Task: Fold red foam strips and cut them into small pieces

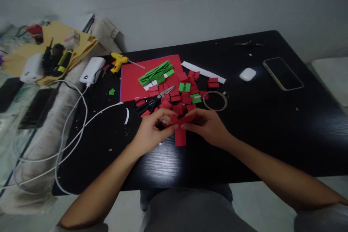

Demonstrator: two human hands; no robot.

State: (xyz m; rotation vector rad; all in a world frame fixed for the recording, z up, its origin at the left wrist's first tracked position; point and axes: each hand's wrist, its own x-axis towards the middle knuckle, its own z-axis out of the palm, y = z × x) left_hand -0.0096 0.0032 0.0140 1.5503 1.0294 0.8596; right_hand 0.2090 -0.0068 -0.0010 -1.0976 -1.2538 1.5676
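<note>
Between my two hands is a folded piece of red paper point(180, 137), its lower strip hanging down toward me and its upper ends spread to both sides. My left hand point(156, 128) pinches it on one side, thumb and fingers pressed together. On the other side my right hand point(208, 127) pinches it the same way. Just beyond my fingers lies a loose pile of small folded red papers point(186, 98), with a few green folded papers point(185, 87) among them. Black-handled scissors point(154, 100) rest open on the pile's left side.
Red sheets point(133, 79) lie behind, carrying a green pleated paper bundle point(156, 73). A yellow glue gun point(119, 62), a white power bank point(92, 70) and a white cable point(103, 109) are at left. Right are a tape roll point(215, 110), a white case point(247, 74) and a phone point(282, 73).
</note>
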